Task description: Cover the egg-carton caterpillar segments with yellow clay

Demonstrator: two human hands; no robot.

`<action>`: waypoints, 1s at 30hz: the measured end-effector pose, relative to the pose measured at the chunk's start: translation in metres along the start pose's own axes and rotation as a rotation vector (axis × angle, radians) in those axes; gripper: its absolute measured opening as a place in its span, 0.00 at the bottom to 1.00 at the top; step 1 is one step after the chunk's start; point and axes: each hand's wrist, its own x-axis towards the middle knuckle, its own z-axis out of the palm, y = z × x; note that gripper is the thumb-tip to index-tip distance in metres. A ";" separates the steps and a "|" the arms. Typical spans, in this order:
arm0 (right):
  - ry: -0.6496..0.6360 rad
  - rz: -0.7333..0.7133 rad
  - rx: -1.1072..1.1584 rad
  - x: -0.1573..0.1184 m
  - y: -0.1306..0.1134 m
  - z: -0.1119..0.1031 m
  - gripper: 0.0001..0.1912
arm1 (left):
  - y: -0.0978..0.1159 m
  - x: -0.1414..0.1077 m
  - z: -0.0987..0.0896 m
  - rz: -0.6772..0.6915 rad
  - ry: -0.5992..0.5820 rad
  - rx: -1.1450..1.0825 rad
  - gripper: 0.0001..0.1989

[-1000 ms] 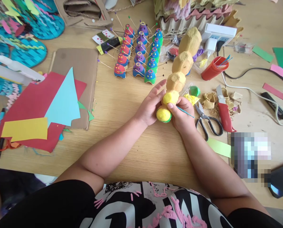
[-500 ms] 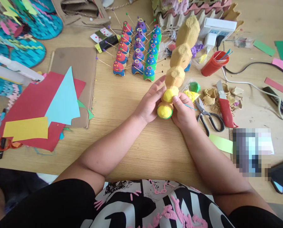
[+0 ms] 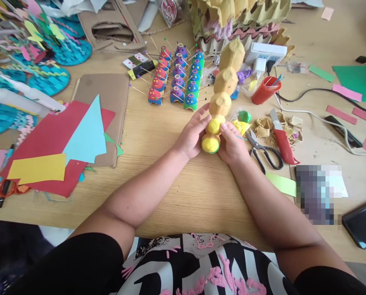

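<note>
A knobbly tan strip of egg-carton cups (image 3: 220, 105) points away from me, held at its near end between both hands. Yellow clay (image 3: 210, 144) covers the two nearest bumps, and a green edge shows under the closest one. On the left side, my left hand (image 3: 189, 137) grips the strip with thumb on top and fingers partly behind it. My right hand (image 3: 233, 143) is closed on the opposite side, its thumb pressed by the second yellow bump. A thin blue stick (image 3: 240, 138) pokes out beside the right hand; whether the fingers hold it is unclear.
Rows of painted caterpillar-like figures (image 3: 177, 82) stand ahead with pins in them. To the right are scissors (image 3: 264, 151), a red-handled knife (image 3: 283, 141), a red cup (image 3: 266, 90) and a power strip (image 3: 267, 55). Coloured paper (image 3: 48, 143) and cardboard (image 3: 114, 119) lie left.
The view has tilted and shifted, so the table things appear lower and those on the right further left. Both hands keep their hold on the strip, with little visible change in grip.
</note>
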 end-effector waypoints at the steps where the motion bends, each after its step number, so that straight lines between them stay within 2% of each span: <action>1: -0.003 -0.002 0.003 0.001 0.000 -0.001 0.32 | 0.000 0.000 0.000 0.002 -0.002 -0.003 0.30; 8: -0.066 -0.015 0.031 0.003 -0.001 -0.001 0.31 | 0.001 0.000 0.003 0.011 0.008 -0.048 0.29; 14: -0.057 -0.011 0.036 0.006 0.000 -0.003 0.32 | 0.004 -0.002 0.008 0.000 0.021 -0.102 0.27; 22: -0.085 -0.043 0.038 0.009 0.000 -0.002 0.32 | 0.005 0.001 0.007 0.014 0.060 -0.159 0.31; 25: -0.077 -0.055 0.042 0.010 0.000 -0.002 0.32 | 0.005 0.002 0.008 0.009 0.051 -0.187 0.33; 30: -0.077 -0.041 0.048 0.013 0.003 -0.003 0.32 | 0.005 0.002 0.008 0.035 -0.005 -0.166 0.30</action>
